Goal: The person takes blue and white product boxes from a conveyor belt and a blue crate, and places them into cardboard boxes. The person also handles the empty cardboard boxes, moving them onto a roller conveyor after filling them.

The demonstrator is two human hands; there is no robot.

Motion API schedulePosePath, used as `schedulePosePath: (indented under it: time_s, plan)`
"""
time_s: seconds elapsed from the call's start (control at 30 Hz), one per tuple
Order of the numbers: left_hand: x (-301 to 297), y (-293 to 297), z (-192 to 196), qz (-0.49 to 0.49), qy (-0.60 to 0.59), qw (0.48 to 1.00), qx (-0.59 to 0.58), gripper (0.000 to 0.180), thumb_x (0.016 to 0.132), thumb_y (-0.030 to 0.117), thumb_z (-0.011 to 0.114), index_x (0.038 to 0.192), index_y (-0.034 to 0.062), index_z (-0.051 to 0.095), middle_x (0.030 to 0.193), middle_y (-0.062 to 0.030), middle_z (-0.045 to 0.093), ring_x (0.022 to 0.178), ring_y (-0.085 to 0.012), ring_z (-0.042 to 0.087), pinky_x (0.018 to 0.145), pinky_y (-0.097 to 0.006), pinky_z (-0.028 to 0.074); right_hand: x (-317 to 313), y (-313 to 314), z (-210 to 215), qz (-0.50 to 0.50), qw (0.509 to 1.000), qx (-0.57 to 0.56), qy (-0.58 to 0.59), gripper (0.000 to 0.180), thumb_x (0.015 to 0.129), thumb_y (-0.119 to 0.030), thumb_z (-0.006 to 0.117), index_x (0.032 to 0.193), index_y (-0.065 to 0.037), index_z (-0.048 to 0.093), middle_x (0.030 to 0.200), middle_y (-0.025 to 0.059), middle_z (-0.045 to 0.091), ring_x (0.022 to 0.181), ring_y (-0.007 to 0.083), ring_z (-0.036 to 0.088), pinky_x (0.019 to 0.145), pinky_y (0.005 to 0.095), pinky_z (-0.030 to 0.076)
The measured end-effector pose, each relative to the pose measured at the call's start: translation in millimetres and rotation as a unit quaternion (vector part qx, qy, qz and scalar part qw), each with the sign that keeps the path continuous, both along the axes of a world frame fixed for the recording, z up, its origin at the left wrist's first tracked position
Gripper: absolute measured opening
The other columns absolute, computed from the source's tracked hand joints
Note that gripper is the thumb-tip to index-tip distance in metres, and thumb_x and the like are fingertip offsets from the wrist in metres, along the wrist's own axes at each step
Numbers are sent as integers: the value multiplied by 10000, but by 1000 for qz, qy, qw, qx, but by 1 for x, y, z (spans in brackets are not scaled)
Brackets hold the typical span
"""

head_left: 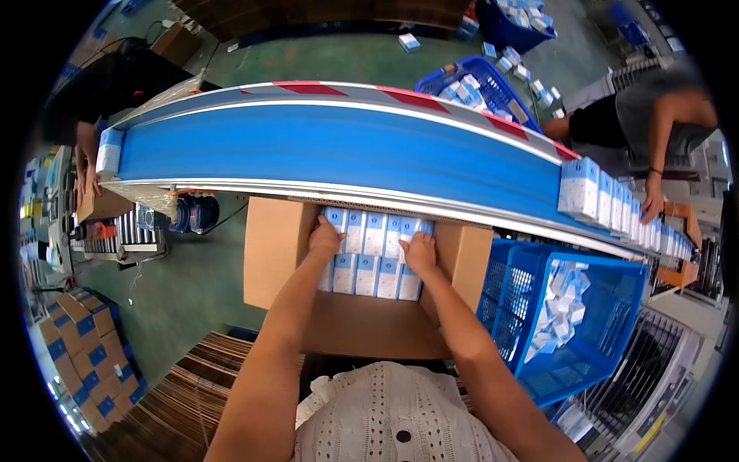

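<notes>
An open brown cardboard carton [373,327] stands in front of me with its side flaps spread outward. Two rows of small white-and-blue boxes [366,276] stand inside it, against its far side. At the left end of the far row, my left hand [326,237] curls its fingers around the outer box. My right hand [419,251] clasps the same row at its right end, so the row sits between both hands. The undersides of these boxes and some fingertips are hidden.
Beyond the carton runs a blue conveyor belt [331,146], with small boxes lined up at its right end beside a person's hand [653,204]. Another person's hand [86,165] is at its left end. Blue crates [531,323] stand at right; flattened cardboard [181,385] lies lower left.
</notes>
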State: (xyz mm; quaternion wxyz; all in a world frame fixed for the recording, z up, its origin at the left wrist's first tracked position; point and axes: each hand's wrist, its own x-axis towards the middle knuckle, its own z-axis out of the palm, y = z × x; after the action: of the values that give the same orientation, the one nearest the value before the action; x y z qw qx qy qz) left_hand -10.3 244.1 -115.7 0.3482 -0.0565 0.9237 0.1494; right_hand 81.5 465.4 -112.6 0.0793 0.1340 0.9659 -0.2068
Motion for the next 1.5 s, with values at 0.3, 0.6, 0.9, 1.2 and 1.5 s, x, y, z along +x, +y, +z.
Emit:
schedulePosePath:
  time_s: [0.3,0.6,0.9,1.2,1.5]
  plan:
    - [23,-9,22,-310,-40,948,-54,308,809,179,483,1073,29,533,1093,-125,538,982,-252,551,771,-342,474,-16,-23,58,250,928,31,-273,166,683,-26,520,806,-12,632,871,158,615,836,301,596,674,389,485]
    - [26,-12,2,-306,-56,948,-67,443,771,261,554,1089,-35,467,1153,-151,431,1098,-301,403,866,-345,437,9,-21,-13,187,928,122,-299,209,683,-54,544,865,-12,636,996,180,580,954,313,549,762,380,474]
    - [17,-18,57,-378,-159,907,100,295,821,303,452,984,87,570,957,-174,577,941,-322,541,802,-407,428,-5,78,195,167,931,-298,-130,150,780,-135,497,861,-9,517,832,166,559,806,330,541,703,396,434]
    - [-39,85,251,-82,-175,808,556,329,875,318,486,1000,16,531,830,-59,582,690,-117,557,561,-242,451,-39,374,239,-276,943,103,155,459,834,-397,466,902,52,532,913,277,553,885,402,531,766,431,415]
    - [-114,60,222,-61,219,963,146,817,730,528,571,1157,-116,306,986,-308,543,948,-412,534,799,-393,430,-99,148,225,-91,970,-209,80,654,775,-486,547,1069,87,436,1048,294,523,996,381,520,827,370,417]
